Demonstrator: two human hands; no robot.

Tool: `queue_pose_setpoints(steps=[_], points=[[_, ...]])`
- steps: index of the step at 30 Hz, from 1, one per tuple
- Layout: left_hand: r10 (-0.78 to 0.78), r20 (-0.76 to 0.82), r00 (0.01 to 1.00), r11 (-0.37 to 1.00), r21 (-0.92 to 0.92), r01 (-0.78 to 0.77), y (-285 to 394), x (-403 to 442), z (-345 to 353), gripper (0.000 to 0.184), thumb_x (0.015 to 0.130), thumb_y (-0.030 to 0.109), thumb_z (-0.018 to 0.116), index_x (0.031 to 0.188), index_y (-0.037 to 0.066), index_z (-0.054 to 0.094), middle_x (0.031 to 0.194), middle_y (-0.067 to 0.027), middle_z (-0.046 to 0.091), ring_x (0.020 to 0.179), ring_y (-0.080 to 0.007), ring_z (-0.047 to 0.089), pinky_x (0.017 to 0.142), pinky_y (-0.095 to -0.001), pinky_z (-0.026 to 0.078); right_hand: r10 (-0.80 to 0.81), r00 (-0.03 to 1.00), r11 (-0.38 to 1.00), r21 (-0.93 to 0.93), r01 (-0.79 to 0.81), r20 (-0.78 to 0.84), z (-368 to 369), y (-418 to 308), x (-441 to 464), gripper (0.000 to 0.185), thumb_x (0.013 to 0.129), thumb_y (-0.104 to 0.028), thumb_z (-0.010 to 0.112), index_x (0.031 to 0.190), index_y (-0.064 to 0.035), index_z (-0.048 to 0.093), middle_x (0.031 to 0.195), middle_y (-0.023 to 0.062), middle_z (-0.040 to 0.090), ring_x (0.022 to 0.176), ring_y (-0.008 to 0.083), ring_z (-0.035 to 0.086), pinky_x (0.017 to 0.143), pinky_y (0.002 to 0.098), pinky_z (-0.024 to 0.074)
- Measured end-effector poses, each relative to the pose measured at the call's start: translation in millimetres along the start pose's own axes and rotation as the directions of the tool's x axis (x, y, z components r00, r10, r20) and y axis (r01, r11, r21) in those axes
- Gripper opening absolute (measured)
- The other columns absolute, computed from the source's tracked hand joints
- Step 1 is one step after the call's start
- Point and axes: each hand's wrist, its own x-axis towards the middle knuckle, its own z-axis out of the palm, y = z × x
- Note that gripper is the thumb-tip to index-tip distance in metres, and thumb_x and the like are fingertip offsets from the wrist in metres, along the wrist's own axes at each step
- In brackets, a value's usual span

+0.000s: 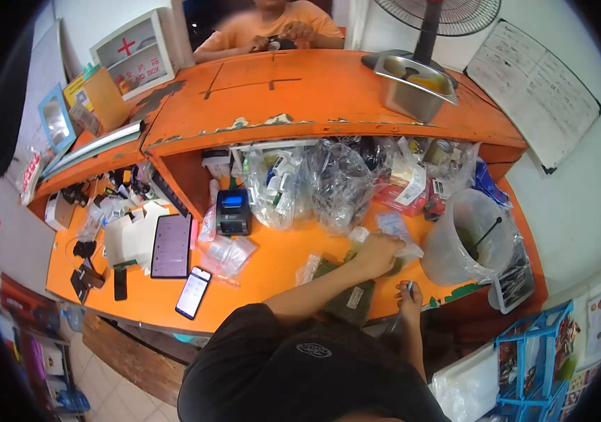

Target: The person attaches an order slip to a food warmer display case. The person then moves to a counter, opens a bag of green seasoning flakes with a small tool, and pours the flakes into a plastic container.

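On the near right part of the orange surface point(279, 271), the left hand point(378, 256) is held with its fingers curled downward; whether anything is gripped by it cannot be told, as its fingertips are hidden. Just beside it, on the far right, a clear plastic bag point(394, 225) is seen, and a small white item point(359, 235) is seen at its far left. A slim object point(409, 285) with a pale blue end is gripped in the right hand point(409, 304), which is held at the near edge. A dark green packet point(346, 301), marked with a pale label point(355, 297), is placed nearer and to the left of the left hand, partly covered by the forearm.

To the right, a large translucent bucket point(440, 246) is set, with a dark-handled utensil point(489, 238) leaned inside. Well to the left, a lit phone point(193, 292), a tablet point(171, 246) and a dark box-shaped device point(233, 212) are laid out. On the raised far ledge point(300, 98), a metal container point(413, 104) is placed at the right.
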Motion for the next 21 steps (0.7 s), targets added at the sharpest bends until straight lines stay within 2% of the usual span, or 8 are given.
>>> queue_pose_setpoints(steps=[2, 3, 6, 7, 10, 13, 16, 21], points=[[-0.041, 0.038, 0.998, 0.998, 0.044, 0.039, -7, 10, -13, 0.019, 0.066, 0.020, 0.063, 0.082, 0.009, 0.066, 0.082, -0.0125, 0.064, 0.078, -0.0300, 0.062, 0.069, -0.0412, 0.046, 0.027, 0.999, 0.998, 0.066, -0.025, -0.028, -3, 8, -9, 0.009, 0.090, -0.014, 0.053, 0.090, -0.0055, 0.055, 0.076, 0.0001, 0.056, 0.063, 0.0050, 0.049, 0.053, 0.0192, 0.0384], [-0.067, 0.064, 0.996, 0.996, 0.060, 0.063, -6, 8, -12, 0.018, 0.066, 0.021, 0.063, 0.079, 0.010, 0.066, 0.080, -0.0131, 0.064, 0.075, -0.0304, 0.062, 0.065, -0.0407, 0.047, 0.066, 0.994, 0.998, -0.010, -0.067, -0.082, 2, 1, -16, 0.011, 0.091, -0.015, 0.050, 0.091, -0.0056, 0.056, 0.078, 0.0005, 0.057, 0.063, 0.0054, 0.050, 0.053, 0.0193, 0.0380], [-0.017, 0.200, 0.980, 0.999, 0.041, 0.009, -12, 6, 0, 0.019, 0.069, 0.028, 0.064, 0.073, 0.010, 0.067, 0.075, -0.0133, 0.063, 0.069, -0.0320, 0.062, 0.059, -0.0416, 0.047, 0.071, 0.994, 0.997, -0.031, -0.074, -0.079, 9, -12, -23, 0.015, 0.092, -0.016, 0.047, 0.091, -0.0046, 0.057, 0.079, 0.0006, 0.058, 0.063, 0.0055, 0.050, 0.053, 0.0192, 0.0373], [-0.006, 0.209, 0.978, 1.000, 0.019, 0.002, -11, 7, 4, 0.022, 0.071, 0.030, 0.065, 0.076, 0.009, 0.068, 0.079, -0.0140, 0.064, 0.073, -0.0324, 0.062, 0.063, -0.0416, 0.047, 0.049, 0.995, 0.997, -0.049, -0.053, -0.091, 9, -5, -19, 0.018, 0.093, -0.015, 0.046, 0.090, -0.0030, 0.059, 0.074, 0.0005, 0.055, 0.060, 0.0057, 0.047, 0.051, 0.0190, 0.0350], [0.174, -0.042, 0.984, 0.985, -0.005, -0.175, -4, 9, 6, 0.016, 0.071, 0.023, 0.065, 0.077, 0.008, 0.067, 0.081, -0.0148, 0.063, 0.078, -0.0335, 0.061, 0.065, -0.0425, 0.046, 0.036, 0.999, 0.998, -0.051, -0.035, 0.016, 7, -11, -17, 0.013, 0.093, -0.012, 0.045, 0.095, -0.0031, 0.055, 0.067, -0.0004, 0.050, 0.055, 0.0057, 0.043, 0.049, 0.0190, 0.0329], [0.067, 0.086, 0.994, 0.976, -0.213, -0.048, 3, 7, 16, 0.013, 0.072, 0.014, 0.062, 0.082, 0.007, 0.066, 0.082, -0.0152, 0.063, 0.079, -0.0338, 0.060, 0.066, -0.0430, 0.046, -0.116, 0.990, 0.993, 0.001, 0.116, -0.075, 24, -22, -17, 0.008, 0.093, -0.010, 0.043, 0.099, -0.0070, 0.048, 0.057, -0.0017, 0.043, 0.045, 0.0049, 0.036, 0.041, 0.0182, 0.0250], [-0.082, 0.121, 0.989, 0.965, -0.239, 0.109, 7, 6, 21, 0.018, 0.072, 0.011, 0.060, 0.088, 0.006, 0.064, 0.080, -0.0160, 0.062, 0.077, -0.0344, 0.060, 0.066, -0.0416, 0.046, -0.112, 0.992, 0.990, 0.079, 0.116, -0.059, 31, -23, -8, 0.007, 0.093, -0.009, 0.042, 0.100, -0.0083, 0.043, 0.060, 0.0001, 0.046, 0.047, 0.0048, 0.038, 0.041, 0.0181, 0.0264], [-0.144, 0.084, 0.986, 0.916, -0.365, 0.165, -1, 2, 25, 0.018, 0.073, 0.012, 0.061, 0.090, 0.004, 0.063, 0.078, -0.0183, 0.061, 0.075, -0.0343, 0.060, 0.065, -0.0398, 0.045, -0.096, 0.995, 0.984, 0.144, 0.100, -0.030, 46, -38, -6, 0.008, 0.092, -0.006, 0.043, 0.099, -0.0070, 0.042, 0.071, 0.0027, 0.050, 0.054, 0.0068, 0.046, 0.045, 0.0200, 0.0380]])
